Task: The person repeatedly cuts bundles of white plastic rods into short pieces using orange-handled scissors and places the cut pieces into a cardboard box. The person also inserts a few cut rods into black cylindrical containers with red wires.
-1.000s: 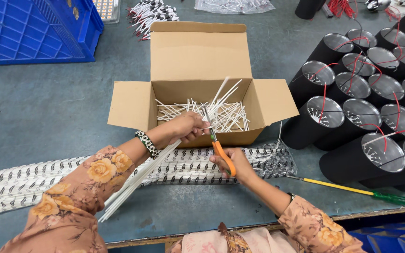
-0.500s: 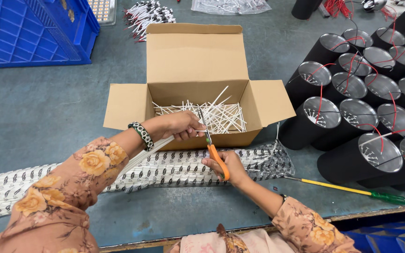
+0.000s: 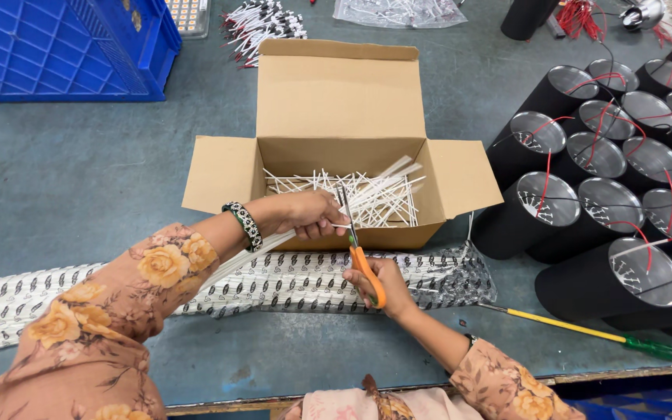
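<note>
1. The table (image 3: 64, 202) was a grey-green work surface, with a blue crate (image 3: 64, 47) at its far left corner and a crowd of black tubes (image 3: 608, 194) with red wires standing at the right.
2. An open cardboard box (image 3: 340, 101) sat in the middle, its flaps spread, holding a loose heap of cut white sticks (image 3: 375, 206).
3. A long patterned plastic strip (image 3: 289, 276) lay across the table just in front of the box, under both forearms.
4. A yellow screwdriver (image 3: 585, 330) with a green handle lay near the right forearm, apart from the work.
5. The left hand (image 3: 305, 214) was closed around a bundle of long white sticks (image 3: 254, 249), which ran back along the wrist and poked forward over the box edge; the fingers were curled tight on them.
6. The right hand (image 3: 379, 280) gripped the orange handles of the scissors (image 3: 355, 241), fingers wrapped through the loops, blades pointing up and meeting the bundle just beside the left fingertips.
7. Risk, as a judgement: the blades stood very close to the left fingers, so a nick looked possible if the bundle slid back. Cut ends could also spring past the box front onto the strip if the sticks were held too far out.
</note>
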